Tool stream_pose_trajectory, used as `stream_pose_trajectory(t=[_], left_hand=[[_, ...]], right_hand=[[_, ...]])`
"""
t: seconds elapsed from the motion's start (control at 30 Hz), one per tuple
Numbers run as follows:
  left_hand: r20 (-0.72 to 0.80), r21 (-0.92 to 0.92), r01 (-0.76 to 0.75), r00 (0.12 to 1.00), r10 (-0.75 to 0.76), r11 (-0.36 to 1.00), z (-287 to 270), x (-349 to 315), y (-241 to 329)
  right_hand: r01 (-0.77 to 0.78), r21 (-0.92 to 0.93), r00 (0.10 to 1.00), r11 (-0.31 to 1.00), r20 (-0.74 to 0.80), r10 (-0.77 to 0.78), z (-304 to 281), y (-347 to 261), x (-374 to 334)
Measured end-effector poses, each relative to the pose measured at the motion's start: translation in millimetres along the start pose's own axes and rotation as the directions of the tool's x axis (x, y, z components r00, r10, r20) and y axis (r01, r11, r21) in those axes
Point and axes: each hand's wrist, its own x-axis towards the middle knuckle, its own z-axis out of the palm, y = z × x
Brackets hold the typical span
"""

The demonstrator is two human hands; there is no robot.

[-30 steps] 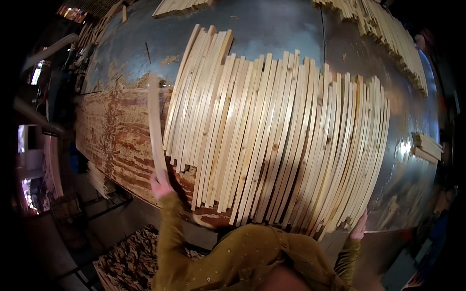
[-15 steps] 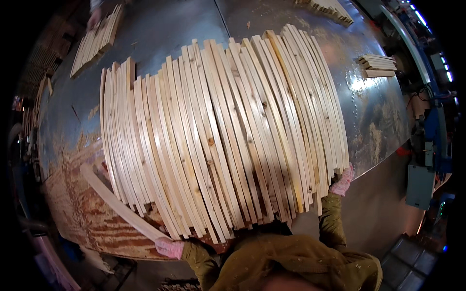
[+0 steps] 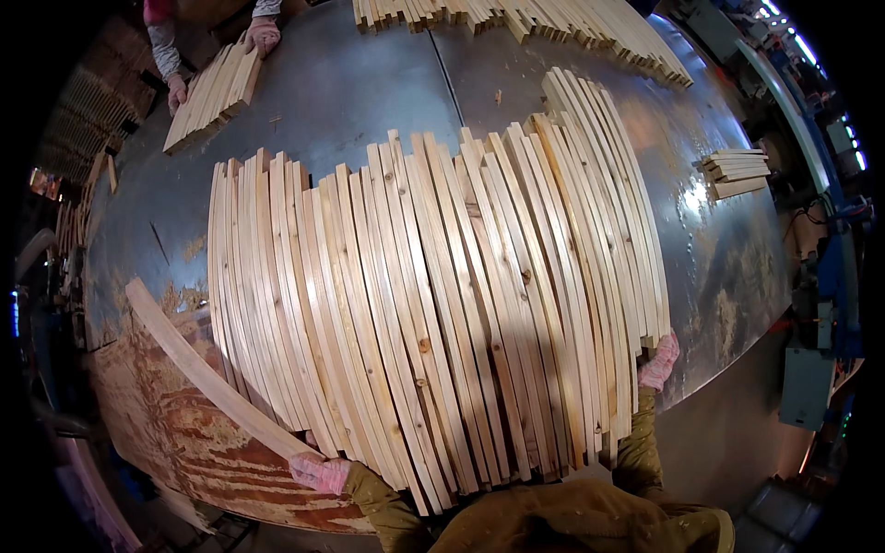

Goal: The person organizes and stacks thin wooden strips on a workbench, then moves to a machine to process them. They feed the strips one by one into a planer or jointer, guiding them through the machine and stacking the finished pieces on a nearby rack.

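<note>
A wide row of pale wooden strips [image 3: 442, 304], laid side by side with uneven ends, fills the middle of the table. My left hand [image 3: 320, 472], in a pink glove, is closed round the near end of a separate wooden strip [image 3: 207, 376]. That strip slants away to the far left, clear of the row at its far end. At the row's near right corner, my right hand [image 3: 658, 362], also in a pink glove, is closed against the outermost strips. Part of its fingers and its thumb are hidden by the wood.
Far left, another person's gloved hands [image 3: 262, 37] hold a small bundle of strips [image 3: 214, 92]. More strips [image 3: 525, 20] lie along the far edge. A short stack [image 3: 737, 172] is at right on the metal tabletop [image 3: 359, 83]. Worn plywood [image 3: 175, 433] covers the near left.
The view has shifted, so the table and row appear lower. The loose strip's far end has swung left, away from the row. Both of the other person's hands now show.
</note>
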Motion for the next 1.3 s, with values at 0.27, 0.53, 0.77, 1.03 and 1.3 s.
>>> stream_pose_trajectory(t=[0.27,0.53,0.77,1.03,1.3], left_hand=[[0.061,0.114,-0.057,0.997,0.05,0.992,18,12,-53],[0.028,-0.139,0.177,0.984,-0.175,0.974,126,5,-14],[-0.019,-0.226,0.241,0.968,-0.251,0.944,197,7,-10],[-0.015,-0.282,0.066,0.997,-0.073,0.957,200,11,-21],[-0.002,-0.225,-0.138,0.99,0.141,0.964,34,124,32]], right_hand=[[-0.039,0.16,0.999,0.986,-0.018,0.043,44,-26,13],[0.008,0.066,0.999,0.998,-0.043,-0.005,151,-34,79],[-0.029,0.057,0.999,0.998,-0.019,0.031,193,-35,106],[-0.033,-0.095,0.999,0.995,0.04,0.037,204,-40,112],[0.318,-0.035,0.925,0.948,0.233,-0.301,81,-89,17]])
